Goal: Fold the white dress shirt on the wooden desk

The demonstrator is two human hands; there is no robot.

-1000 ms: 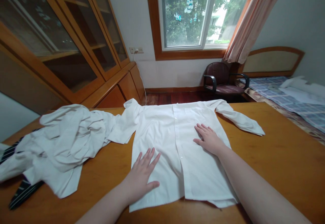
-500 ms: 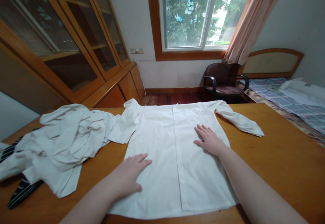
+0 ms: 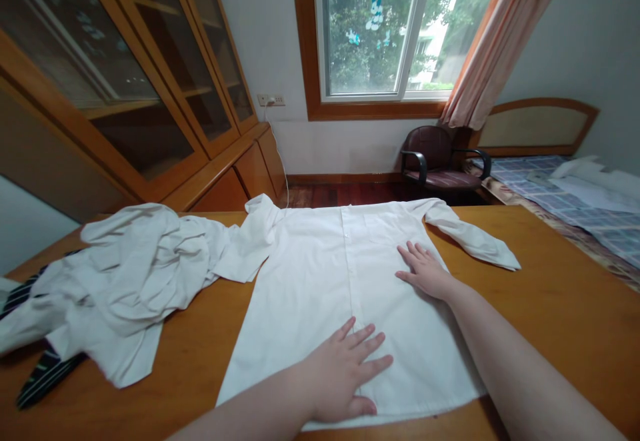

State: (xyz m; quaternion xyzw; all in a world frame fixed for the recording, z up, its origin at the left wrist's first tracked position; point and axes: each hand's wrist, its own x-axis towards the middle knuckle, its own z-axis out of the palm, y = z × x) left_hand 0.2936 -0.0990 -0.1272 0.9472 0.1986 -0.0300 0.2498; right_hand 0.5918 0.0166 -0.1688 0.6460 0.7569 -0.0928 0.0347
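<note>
A white button-up shirt (image 3: 300, 274) lies spread front side up, its collar end away from me and its hem near the table's front edge. Across the lower button placket, my left hand (image 3: 347, 371) rests flat with fingers spread. My right hand (image 3: 425, 271) is laid open on the right side of the shirt, below the chest pocket, fingers apart. The right-hand sleeve stretches out over the wood. The other sleeve is bunched toward a rumpled heap of white clothing (image 3: 135, 281) at the left; where the two meet is hard to tell.
Dark striped cloth (image 3: 47, 374) pokes out from under the heap. All this is on a wooden table (image 3: 560, 308). A glass-door cabinet (image 3: 150, 81) stands at the left, an armchair (image 3: 440, 161) beyond the table, and a bed (image 3: 565, 188) at the right.
My left hand has slid right from the shirt's left side onto the placket. My right hand has shifted slightly right. The lower right of the shirt has spread a little toward the right.
</note>
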